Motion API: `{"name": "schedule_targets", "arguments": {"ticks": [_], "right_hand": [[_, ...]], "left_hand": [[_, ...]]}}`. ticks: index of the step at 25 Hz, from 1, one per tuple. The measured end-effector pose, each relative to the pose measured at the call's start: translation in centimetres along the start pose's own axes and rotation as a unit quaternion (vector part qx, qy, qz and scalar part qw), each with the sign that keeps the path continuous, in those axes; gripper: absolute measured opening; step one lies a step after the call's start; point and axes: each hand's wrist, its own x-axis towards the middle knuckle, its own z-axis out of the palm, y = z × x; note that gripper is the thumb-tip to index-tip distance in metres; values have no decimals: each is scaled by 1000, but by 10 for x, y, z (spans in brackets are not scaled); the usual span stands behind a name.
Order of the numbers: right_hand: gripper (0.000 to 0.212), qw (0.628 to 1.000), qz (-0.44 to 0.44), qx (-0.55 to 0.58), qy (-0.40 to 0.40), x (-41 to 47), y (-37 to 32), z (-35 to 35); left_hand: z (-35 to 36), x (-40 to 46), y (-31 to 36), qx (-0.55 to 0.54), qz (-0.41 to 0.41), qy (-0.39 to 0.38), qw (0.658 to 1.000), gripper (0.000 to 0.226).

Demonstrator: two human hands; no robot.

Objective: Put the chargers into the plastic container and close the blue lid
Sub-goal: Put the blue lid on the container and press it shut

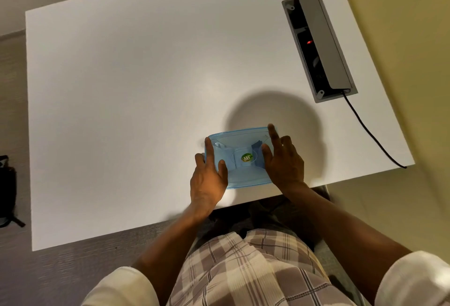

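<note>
- Here, the translucent blue lid (243,176), green-stickered, is lying flat, long axis running left to right.
- The left hand (207,179) and right hand (285,166) are pressing its ends, fingers extended.

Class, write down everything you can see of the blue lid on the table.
The blue lid looks like translucent plastic, rectangular with rounded corners, with an oval centre panel bearing a green sticker. It lies flat near the front edge of the white table, and dark shapes show through it. The left hand presses on its left side, the right hand on its right. Whether it is snapped shut cannot be told.
</note>
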Motion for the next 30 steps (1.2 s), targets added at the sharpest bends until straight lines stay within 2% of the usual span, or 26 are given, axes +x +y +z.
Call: {"name": "schedule_targets", "arguments": {"ticks": [5,8,12,15,24,30], "right_hand": [[66,1000,3,11,-12,0,1,7],[68,999,-40,-1,11,0,4,14],[73,994,-111,22,4,3,7,18],[76,992,-110,57,-3,7,8,18],[74,990,-122,65,-12,34,2,18],[72,990,-135,44,-20,58,-10,16]], "left_hand": [[-1,0,3,26,7,18,999,75],[4,7,-2,47,84,43,994,78],[11,16,-13,42,166,7,985,76],[16,18,-16,8,158,4,987,75],[11,35,-15,-14,140,14,990,77],[1,54,-13,25,130,31,991,75]]}}
